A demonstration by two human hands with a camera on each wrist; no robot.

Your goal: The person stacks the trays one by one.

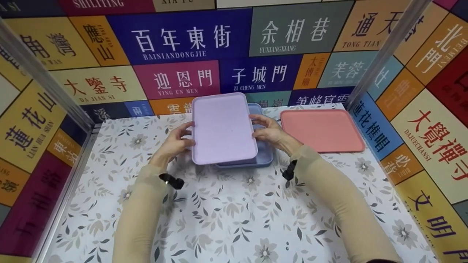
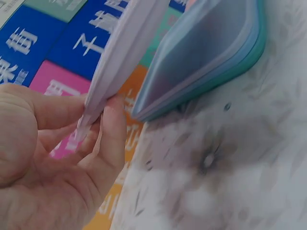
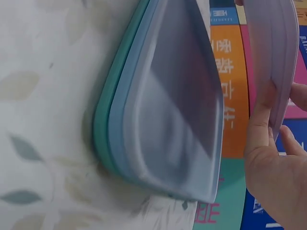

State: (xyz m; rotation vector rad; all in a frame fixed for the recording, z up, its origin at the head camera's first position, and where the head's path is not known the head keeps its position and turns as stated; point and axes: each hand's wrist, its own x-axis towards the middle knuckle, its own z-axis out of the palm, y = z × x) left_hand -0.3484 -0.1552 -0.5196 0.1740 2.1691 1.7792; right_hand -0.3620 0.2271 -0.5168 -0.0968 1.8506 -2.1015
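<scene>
A lilac rectangular tray (image 1: 223,128) is held up between both hands, above a stack of trays. At its left edge my left hand (image 1: 177,141) pinches the rim between thumb and fingers. The right hand (image 1: 270,130) grips the opposite rim the same way. Under it, partly hidden, lies a blue tray (image 1: 265,155) on the table. From the right wrist view, the stack has a pale blue tray (image 3: 182,110) on top and a green tray (image 3: 106,120) at the bottom. The lilac tray is apart from the stack in both wrist views.
A pink tray (image 1: 323,130) lies flat at the back right of the table. The tabletop (image 1: 219,219) has a leaf and flower pattern. Walls with coloured sign panels (image 1: 182,36) stand behind and on both sides, with metal posts (image 1: 387,51) at the corners.
</scene>
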